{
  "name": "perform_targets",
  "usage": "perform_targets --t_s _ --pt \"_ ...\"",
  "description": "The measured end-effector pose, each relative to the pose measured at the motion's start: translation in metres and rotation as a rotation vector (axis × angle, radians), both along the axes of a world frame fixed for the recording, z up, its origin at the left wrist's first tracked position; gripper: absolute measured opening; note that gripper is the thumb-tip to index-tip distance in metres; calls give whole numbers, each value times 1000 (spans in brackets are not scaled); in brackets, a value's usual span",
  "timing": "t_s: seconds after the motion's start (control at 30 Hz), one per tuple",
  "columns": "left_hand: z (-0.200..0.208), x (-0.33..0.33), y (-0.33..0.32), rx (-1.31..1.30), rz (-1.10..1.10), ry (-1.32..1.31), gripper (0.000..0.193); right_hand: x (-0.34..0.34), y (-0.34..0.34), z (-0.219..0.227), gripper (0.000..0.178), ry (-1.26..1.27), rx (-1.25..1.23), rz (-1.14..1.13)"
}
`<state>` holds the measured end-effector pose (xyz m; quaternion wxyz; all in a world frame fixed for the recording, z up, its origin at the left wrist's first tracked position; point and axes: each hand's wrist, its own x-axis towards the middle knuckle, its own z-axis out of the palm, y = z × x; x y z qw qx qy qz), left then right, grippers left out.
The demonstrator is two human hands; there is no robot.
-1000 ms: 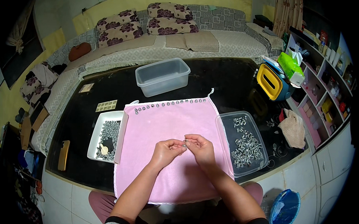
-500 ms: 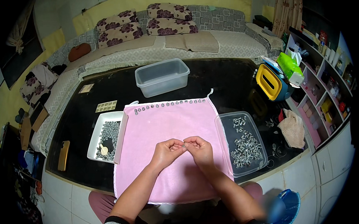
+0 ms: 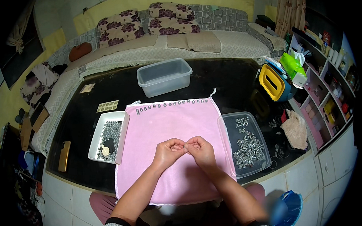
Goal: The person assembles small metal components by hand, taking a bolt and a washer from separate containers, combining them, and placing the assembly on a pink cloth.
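Observation:
Over the middle of a pink cloth (image 3: 164, 128), my left hand (image 3: 166, 154) and my right hand (image 3: 202, 153) meet fingertip to fingertip. Both are closed in a pinch round a small metal part, mostly hidden by the fingers. Similar small silver parts (image 3: 164, 105) stand in a row along the cloth's far edge, with one more just below the row's left end. At the left, a white tray (image 3: 93, 136) holds many small round grey metal pieces (image 3: 112, 130) and a cream-coloured scoop (image 3: 105, 151). Short silver cylinders (image 3: 249, 149) lie in a shallow clear tray (image 3: 226, 130) at the right.
A clear plastic box (image 3: 162, 84) stands beyond the cloth on the black table (image 3: 79, 121). A gold phone (image 3: 64, 156) and a sticker sheet (image 3: 108, 106) lie left. A yellow-and-blue container (image 3: 271, 82), tissue pack (image 3: 293, 69) and beige cloth (image 3: 294, 131) are right; a blue bucket (image 3: 291, 212) stands below.
My hands stay together at nearly the same spot, with slight finger movement. The small metal part between the fingertips is less visible now.

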<state>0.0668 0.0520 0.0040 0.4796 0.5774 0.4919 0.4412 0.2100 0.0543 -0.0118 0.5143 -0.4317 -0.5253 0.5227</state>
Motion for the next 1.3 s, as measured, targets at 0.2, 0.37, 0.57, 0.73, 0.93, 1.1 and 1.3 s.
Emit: perform_targets --t_s 0.2,0.37,0.57,0.73,0.93,1.1,1.3 --pt "-2 0 0 -5 8 -48 14 2 1 2 18 -4 -45 23" --pt "-4 -2 1 5 9 -48 14 5 3 5 22 -88 -75 79" --pt "6 -1 -4 23 5 -19 15 8 3 7 26 -132 -95 129" --pt "3 -3 -3 35 -19 -20 16 9 -1 15 29 -191 -144 164" --pt "0 -6 -1 -62 -68 -185 16 6 -2 21 33 -267 -122 155" --pt "2 -6 2 -60 -50 -178 16 7 -4 17 33 -179 -88 164" --pt "3 -8 0 -75 -124 -225 14 10 -2 19 34 -137 -171 239"
